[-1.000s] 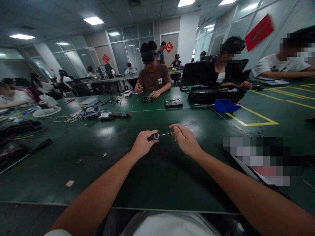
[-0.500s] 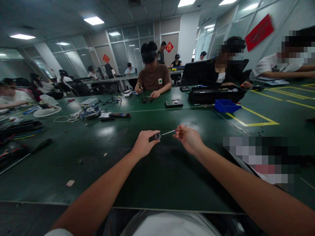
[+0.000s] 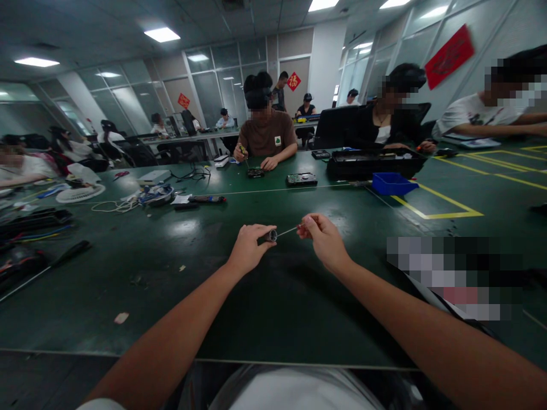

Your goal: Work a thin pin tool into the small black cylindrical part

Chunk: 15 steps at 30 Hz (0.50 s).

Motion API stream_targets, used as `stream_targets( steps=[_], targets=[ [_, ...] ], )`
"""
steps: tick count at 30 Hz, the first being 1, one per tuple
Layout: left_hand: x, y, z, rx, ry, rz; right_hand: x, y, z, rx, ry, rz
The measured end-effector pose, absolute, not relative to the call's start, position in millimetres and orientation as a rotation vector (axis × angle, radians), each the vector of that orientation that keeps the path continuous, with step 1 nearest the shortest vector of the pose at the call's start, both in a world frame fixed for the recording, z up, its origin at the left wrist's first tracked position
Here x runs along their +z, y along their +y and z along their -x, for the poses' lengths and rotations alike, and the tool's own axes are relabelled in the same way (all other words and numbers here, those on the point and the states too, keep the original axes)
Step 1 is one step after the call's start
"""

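Between its thumb and fingers, my left hand [image 3: 250, 249] grips a small dark cylinder [image 3: 272, 235] whose round, ringed end faces me and to the right. My right hand [image 3: 327, 239] is closed around the handle of a thin screwdriver [image 3: 288, 232]. Its metal shaft points left, with the tip at the cylinder's open end; I cannot tell whether it goes inside. Fingers hide most of the screwdriver's handle and part of the cylinder. Both hands are above the green tabletop [image 3: 299, 319].
A long screwdriver [image 3: 70, 253] and a white fan-like part [image 3: 81, 193] lie at left. Farther back are a pen-shaped tool [image 3: 208, 199], a circuit board unit [image 3: 301, 179] and a blue bin [image 3: 393, 183]. A co-worker [image 3: 267, 131] works opposite. A blurred-out item [image 3: 444, 279] is at right.
My right hand has moved slightly left, bringing the screwdriver closer to the cylinder, and its fingers have turned on the handle. My left hand keeps its grip, nearly still.
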State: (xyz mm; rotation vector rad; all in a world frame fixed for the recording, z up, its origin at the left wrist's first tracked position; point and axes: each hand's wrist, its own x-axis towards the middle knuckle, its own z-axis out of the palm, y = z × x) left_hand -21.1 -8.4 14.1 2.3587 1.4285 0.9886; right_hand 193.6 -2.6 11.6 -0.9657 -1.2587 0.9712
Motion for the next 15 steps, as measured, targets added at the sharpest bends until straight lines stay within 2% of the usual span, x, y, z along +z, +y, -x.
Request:
stream_targets(
  steps=[15],
  targets=[
    [12.5,-7.8,20.9,0.991,1.435,-2.350,12.5,-10.0,-188.4,0.833,-1.409,0.997]
  ],
)
